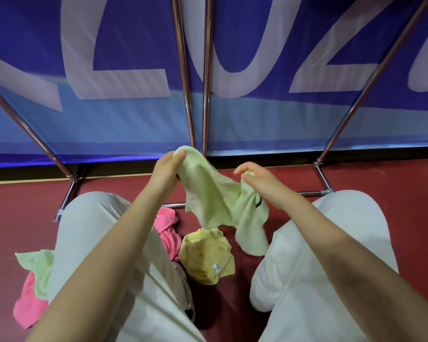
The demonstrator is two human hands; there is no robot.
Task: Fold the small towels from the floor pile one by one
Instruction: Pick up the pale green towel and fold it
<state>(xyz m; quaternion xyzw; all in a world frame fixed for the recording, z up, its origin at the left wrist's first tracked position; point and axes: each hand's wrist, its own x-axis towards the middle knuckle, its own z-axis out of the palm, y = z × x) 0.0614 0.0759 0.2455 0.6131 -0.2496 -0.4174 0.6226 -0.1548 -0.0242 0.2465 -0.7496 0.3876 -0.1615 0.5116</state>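
- Head view, looking down past both forearms to a dark red floor [356, 183].
- Left hand [166, 169] raised in front of the knees, fingers and thumb pinching the top corner of a pale green towel [215, 201].
- Right hand [260, 183] just beside it and slightly lower, fingers curled down into the same towel's bunched upper edge, gripping it.
- Pale green towel held in the air between the two hands, hanging crumpled rather than flat, lower corners drooping toward the floor between the knees; small dark loop showing near the right hand.
- Yellow towel [208, 257] lying crumpled on the floor directly below the hanging one, small white tag on its near side.
- Pink towel [168, 230] heaped on the floor just left of the yellow one, touching it, partly hidden behind the left forearm and knee.
- Second green towel [35, 270] on the floor outside the left knee, lying on top of another pink towel [27, 307].
- Light-coloured trousers [331, 243] on both bent legs, knees spread apart to either side of the pile.
- Blue banner [134, 119] with large pale letters standing across the back, stretched on a chrome tube frame [185, 95] with feet resting on the floor.
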